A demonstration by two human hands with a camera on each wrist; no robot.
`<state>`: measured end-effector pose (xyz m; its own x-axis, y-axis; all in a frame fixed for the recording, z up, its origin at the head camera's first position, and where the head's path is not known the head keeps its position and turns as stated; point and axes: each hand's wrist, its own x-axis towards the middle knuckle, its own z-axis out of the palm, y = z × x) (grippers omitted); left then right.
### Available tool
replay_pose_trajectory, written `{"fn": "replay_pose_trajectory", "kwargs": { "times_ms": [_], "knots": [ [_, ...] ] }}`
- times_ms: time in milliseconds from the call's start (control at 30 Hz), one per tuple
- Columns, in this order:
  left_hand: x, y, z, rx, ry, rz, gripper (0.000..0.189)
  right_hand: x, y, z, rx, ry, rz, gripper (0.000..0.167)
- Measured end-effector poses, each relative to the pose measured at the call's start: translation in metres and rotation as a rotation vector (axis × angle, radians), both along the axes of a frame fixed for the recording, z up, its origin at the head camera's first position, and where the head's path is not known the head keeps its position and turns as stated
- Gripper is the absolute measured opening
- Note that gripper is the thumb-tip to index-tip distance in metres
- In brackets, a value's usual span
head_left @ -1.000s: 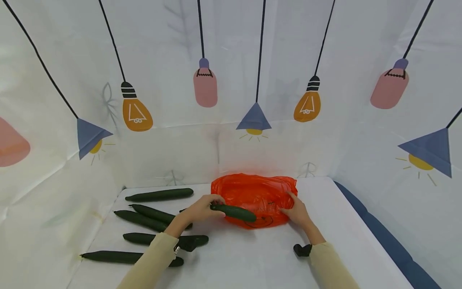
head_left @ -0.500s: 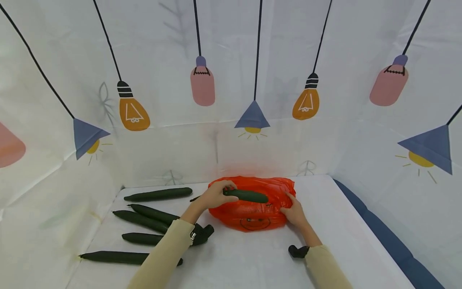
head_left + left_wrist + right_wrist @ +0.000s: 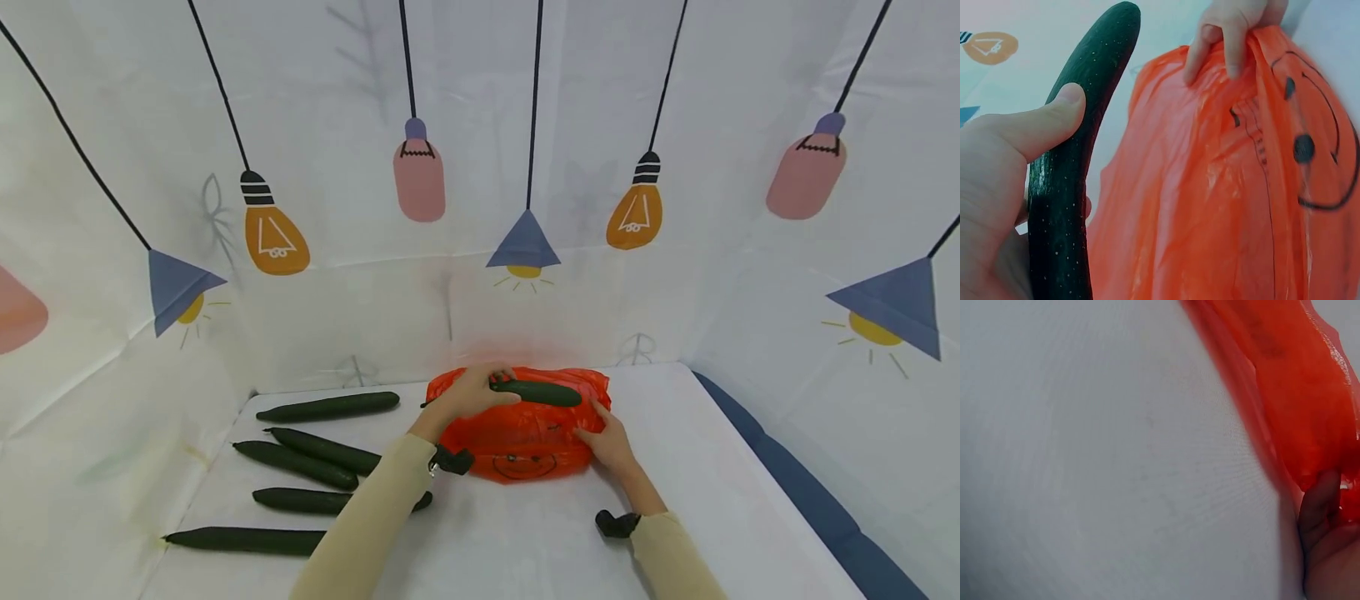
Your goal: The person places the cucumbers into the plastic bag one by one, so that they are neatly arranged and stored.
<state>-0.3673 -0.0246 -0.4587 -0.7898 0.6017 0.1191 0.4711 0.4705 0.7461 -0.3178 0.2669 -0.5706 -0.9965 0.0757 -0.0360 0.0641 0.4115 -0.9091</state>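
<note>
My left hand [image 3: 471,395] grips a long dark green cucumber [image 3: 542,392] above the red plastic bag [image 3: 510,437]. In the left wrist view the thumb lies across the cucumber [image 3: 1063,206], whose rounded end points up and away. At the bag's right side, my right hand [image 3: 611,443] holds its edge; the left wrist view shows those fingers [image 3: 1234,47] hooked over the rim. A smiley face is printed on the bag's near side. In the right wrist view, only part of the right hand [image 3: 1329,544] shows against the red plastic.
Several more cucumbers [image 3: 326,407] lie on the left of the white table [image 3: 525,542], partly covered by my left sleeve [image 3: 375,517]. A white sheet printed with lamps [image 3: 360,292] hangs behind and at both sides. Something blue [image 3: 810,492] runs along the table's right edge.
My left hand has carried the cucumber rightward and up, from the bag's left front to above it. The right hand stays at the bag's right edge, and the bag's printed face shows more.
</note>
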Motion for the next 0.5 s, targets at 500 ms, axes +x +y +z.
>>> {"fn": "replay_pose_trajectory", "kwargs": {
  "times_ms": [500],
  "knots": [
    [-0.020,0.037,-0.014,-0.016,-0.003,0.021,0.031,0.006,-0.003,0.000,0.019,0.025,-0.007,0.080]
  ]
}}
